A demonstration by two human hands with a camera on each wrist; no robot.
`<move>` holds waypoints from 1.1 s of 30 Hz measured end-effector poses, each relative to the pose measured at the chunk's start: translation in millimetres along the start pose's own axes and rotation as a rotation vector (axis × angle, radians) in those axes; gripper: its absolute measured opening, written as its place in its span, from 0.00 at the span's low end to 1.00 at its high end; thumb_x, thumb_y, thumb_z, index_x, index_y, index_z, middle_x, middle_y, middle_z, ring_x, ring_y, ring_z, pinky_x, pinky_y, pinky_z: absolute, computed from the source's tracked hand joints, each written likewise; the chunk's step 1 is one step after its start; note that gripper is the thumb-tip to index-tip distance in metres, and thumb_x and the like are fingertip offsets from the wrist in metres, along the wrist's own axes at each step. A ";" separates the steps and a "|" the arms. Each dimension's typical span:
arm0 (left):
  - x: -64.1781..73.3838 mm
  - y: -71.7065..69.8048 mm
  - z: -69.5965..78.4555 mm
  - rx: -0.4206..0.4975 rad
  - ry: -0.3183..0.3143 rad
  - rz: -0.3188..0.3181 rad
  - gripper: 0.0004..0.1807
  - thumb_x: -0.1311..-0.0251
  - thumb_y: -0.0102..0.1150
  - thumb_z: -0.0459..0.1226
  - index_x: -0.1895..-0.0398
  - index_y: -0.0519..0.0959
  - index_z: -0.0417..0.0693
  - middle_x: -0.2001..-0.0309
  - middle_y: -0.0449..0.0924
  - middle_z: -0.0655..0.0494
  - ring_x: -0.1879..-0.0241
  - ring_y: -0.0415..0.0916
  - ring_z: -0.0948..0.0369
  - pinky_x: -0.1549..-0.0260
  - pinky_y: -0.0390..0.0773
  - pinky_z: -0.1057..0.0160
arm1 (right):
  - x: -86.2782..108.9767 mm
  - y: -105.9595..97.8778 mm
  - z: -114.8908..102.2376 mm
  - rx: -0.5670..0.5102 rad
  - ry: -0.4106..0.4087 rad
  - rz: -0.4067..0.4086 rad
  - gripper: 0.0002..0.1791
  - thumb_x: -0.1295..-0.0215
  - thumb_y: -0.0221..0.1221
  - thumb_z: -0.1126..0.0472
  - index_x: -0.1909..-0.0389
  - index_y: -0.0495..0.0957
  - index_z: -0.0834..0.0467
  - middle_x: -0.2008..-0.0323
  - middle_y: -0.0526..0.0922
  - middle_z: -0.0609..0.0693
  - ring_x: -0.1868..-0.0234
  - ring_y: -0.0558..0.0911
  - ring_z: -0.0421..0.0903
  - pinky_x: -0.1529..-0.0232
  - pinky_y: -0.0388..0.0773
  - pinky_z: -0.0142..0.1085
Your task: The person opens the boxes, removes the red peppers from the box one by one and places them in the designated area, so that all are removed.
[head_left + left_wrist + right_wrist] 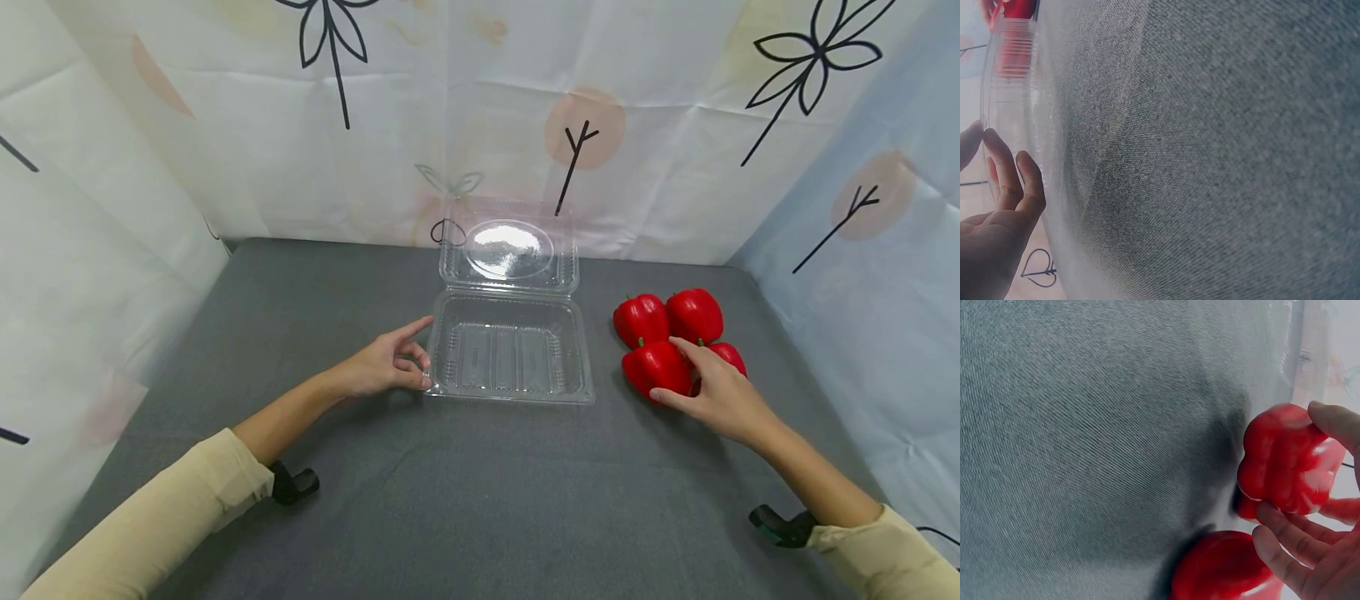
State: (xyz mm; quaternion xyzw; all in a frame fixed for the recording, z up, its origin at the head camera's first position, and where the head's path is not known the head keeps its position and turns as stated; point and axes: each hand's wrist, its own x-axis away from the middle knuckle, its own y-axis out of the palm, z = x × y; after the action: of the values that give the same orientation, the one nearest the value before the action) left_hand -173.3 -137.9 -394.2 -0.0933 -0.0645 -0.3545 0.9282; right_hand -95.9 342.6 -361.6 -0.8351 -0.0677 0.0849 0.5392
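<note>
A clear plastic clamshell container lies on the grey cloth with its lid swung back behind it. My left hand pinches the left rim of its base; the left wrist view shows thumb and fingers at that rim. To the right sit several red bell peppers with green stems. My right hand grips the front left bell pepper, its thumb on one side and fingers on the other. In the right wrist view this bell pepper shows its lobed bottom, and another bell pepper lies beneath the fingers.
Two bell peppers, one at the back left and one at the back right, sit behind the gripped one. Another is partly hidden by my right hand. Patterned white curtains enclose the grey table at the back and sides.
</note>
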 end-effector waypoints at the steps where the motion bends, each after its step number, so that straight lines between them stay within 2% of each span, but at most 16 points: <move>1: 0.1 0.3 0.0 -0.001 -0.002 0.002 0.56 0.43 0.67 0.27 0.20 0.40 0.48 0.58 0.73 0.47 0.65 0.78 0.59 0.61 0.78 0.64 | -0.1 1.0 -0.1 0.003 0.005 -0.002 0.45 0.44 0.71 0.49 0.31 0.64 0.66 0.47 0.76 0.64 0.52 0.75 0.59 0.60 0.80 0.59; 12: 0.0 0.8 1.4 0.005 0.004 0.005 0.56 0.43 0.68 0.27 0.19 0.40 0.48 0.58 0.73 0.47 0.66 0.78 0.59 0.61 0.78 0.64 | -1.4 10.4 0.1 -0.012 0.045 -0.054 0.48 0.41 0.69 0.47 0.29 0.60 0.68 0.42 0.74 0.68 0.47 0.74 0.63 0.54 0.77 0.63; 19: -0.1 1.2 -0.4 -0.001 0.002 -0.002 0.56 0.43 0.67 0.27 0.19 0.40 0.48 0.57 0.74 0.46 0.65 0.79 0.59 0.60 0.78 0.64 | -2.2 7.2 -2.5 0.036 0.053 -0.068 0.48 0.41 0.68 0.44 0.29 0.60 0.67 0.40 0.72 0.67 0.45 0.73 0.64 0.54 0.77 0.64; 23: 0.2 1.7 -0.9 -0.004 0.000 0.002 0.55 0.43 0.67 0.28 0.20 0.41 0.48 0.55 0.75 0.45 0.64 0.80 0.58 0.60 0.78 0.63 | -3.1 0.0 -5.8 0.070 0.049 -0.060 0.48 0.41 0.67 0.42 0.29 0.61 0.65 0.46 0.74 0.65 0.50 0.75 0.60 0.60 0.79 0.60; 26: 0.8 1.6 -0.2 -0.001 -0.006 0.007 0.55 0.43 0.67 0.29 0.20 0.42 0.49 0.55 0.76 0.45 0.64 0.80 0.57 0.59 0.78 0.63 | -6.0 -8.9 -8.6 0.072 0.041 -0.036 0.45 0.41 0.67 0.42 0.31 0.63 0.63 0.52 0.76 0.61 0.56 0.78 0.55 0.67 0.79 0.54; 28: 1.2 1.5 0.3 -0.001 -0.010 0.008 0.54 0.43 0.67 0.30 0.20 0.42 0.50 0.55 0.76 0.45 0.64 0.80 0.57 0.59 0.78 0.62 | -8.7 -15.4 -9.8 0.065 0.038 -0.019 0.43 0.40 0.67 0.43 0.31 0.64 0.62 0.51 0.77 0.61 0.58 0.79 0.55 0.69 0.78 0.51; 33: 1.7 -0.6 -0.2 -0.026 -0.004 0.012 0.52 0.41 0.66 0.32 0.20 0.43 0.49 0.55 0.78 0.46 0.63 0.80 0.56 0.57 0.77 0.62 | -17.6 -29.7 -8.4 0.011 0.031 -0.005 0.41 0.37 0.65 0.47 0.29 0.61 0.62 0.46 0.75 0.65 0.58 0.82 0.58 0.66 0.80 0.53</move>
State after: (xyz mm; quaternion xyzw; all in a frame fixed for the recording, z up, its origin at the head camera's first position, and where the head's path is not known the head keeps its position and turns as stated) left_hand -172.4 -139.5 -393.9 -0.1064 -0.0612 -0.3496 0.9288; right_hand -111.9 343.7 -329.9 -0.8331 -0.0611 0.0711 0.5452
